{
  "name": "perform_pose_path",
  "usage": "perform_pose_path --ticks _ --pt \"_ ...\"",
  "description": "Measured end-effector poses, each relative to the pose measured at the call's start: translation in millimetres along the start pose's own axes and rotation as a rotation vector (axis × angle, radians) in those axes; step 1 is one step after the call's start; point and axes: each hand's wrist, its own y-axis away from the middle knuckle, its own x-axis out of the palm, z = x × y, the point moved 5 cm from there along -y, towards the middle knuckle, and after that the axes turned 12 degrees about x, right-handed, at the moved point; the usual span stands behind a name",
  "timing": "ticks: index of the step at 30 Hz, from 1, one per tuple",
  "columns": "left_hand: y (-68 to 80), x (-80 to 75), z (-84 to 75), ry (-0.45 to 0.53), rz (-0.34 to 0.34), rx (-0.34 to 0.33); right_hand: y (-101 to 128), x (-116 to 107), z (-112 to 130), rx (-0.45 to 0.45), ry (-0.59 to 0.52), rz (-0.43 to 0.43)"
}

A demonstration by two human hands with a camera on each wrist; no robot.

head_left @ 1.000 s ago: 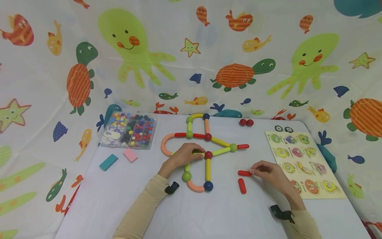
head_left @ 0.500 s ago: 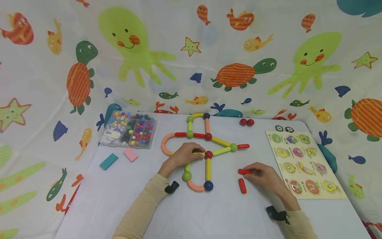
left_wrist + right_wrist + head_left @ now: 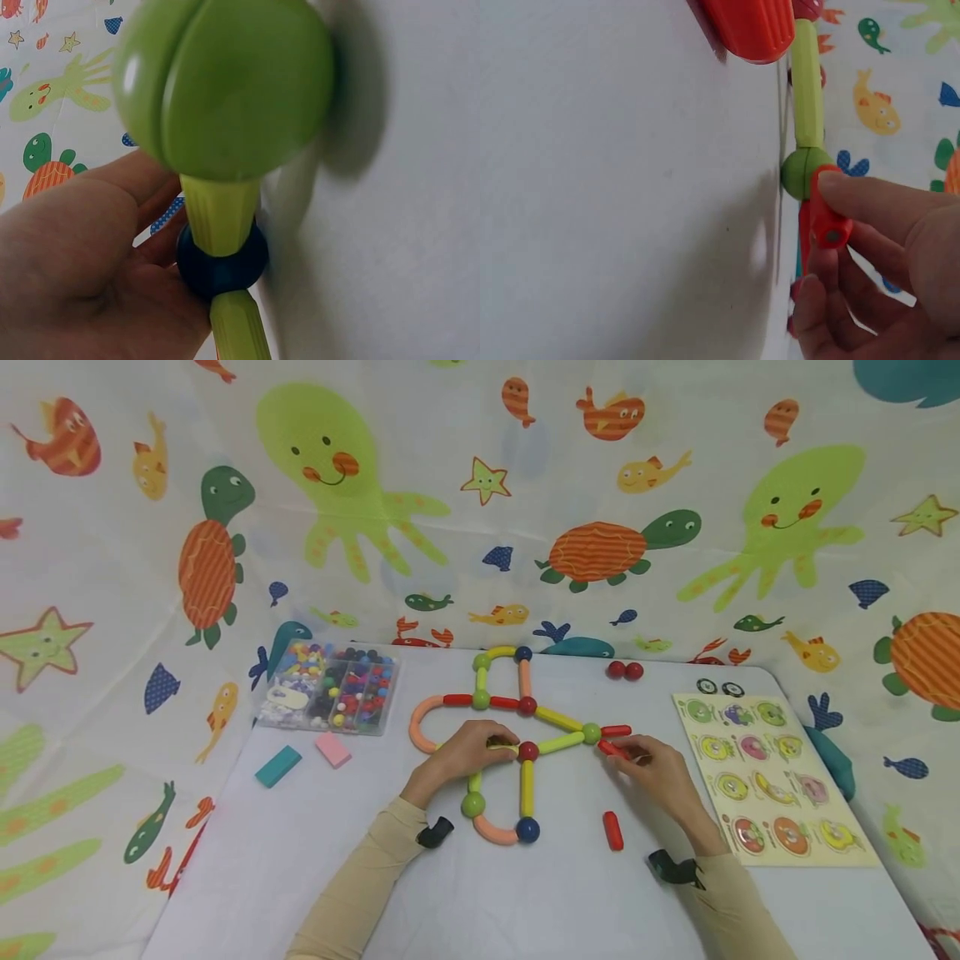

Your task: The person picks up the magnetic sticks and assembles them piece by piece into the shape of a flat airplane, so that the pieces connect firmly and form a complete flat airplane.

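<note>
Pinching a red rod (image 3: 827,222), right hand (image 3: 885,262) meets green ball (image 3: 802,172).

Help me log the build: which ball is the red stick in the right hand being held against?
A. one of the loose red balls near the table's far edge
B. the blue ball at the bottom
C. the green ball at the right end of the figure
C: the right hand pinches the red stick with its tip against the green ball.
</note>
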Motion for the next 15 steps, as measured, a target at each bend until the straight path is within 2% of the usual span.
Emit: perform_pose_path --ticks 4,15 --pt "-0.5 0.3 -1.6 -0.002 -0.002 -0.010 -4.5 2.3 -1.5 0.045 0.010 0.003" --pt "0.8 -0.2 -3.0 0.005 -0.001 -0.013 -7.1 2.9 -6.1 0.067 -0.025 0.027"
